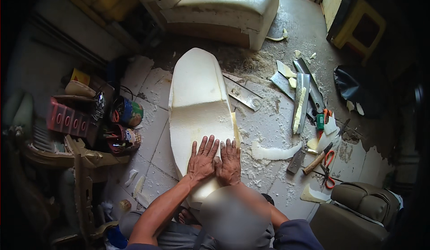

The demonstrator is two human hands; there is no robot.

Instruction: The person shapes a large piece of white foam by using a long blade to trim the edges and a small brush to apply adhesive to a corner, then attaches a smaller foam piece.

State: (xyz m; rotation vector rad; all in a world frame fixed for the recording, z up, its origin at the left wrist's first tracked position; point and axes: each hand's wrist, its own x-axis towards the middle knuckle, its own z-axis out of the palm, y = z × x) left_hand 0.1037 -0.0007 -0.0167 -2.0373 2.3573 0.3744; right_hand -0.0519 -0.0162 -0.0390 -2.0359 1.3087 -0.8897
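A long cream foam seat pad (195, 82), shaped like a motorcycle seat, lies lengthwise in front of me. Its far end is rounded, and a step crosses its middle. My left hand (202, 159) rests flat on the near part of the pad, fingers stretched out. Beside it my right hand (230, 164) also lies flat on the foam, with the thumbs close together. Neither hand grips anything. A yellowish foam edge (236, 127) sticks out at the pad's right side. The near end is partly hidden by my arms and a blurred round patch.
Right of the pad lie foam scraps (275, 152), metal strips (301, 102), orange-handled scissors (329, 169) and a wooden-handled tool (316, 162). A brown cushioned seat (354, 214) stands near right. Tool containers (67, 118) are at left. A large pale upholstered piece (215, 8) stands at the back.
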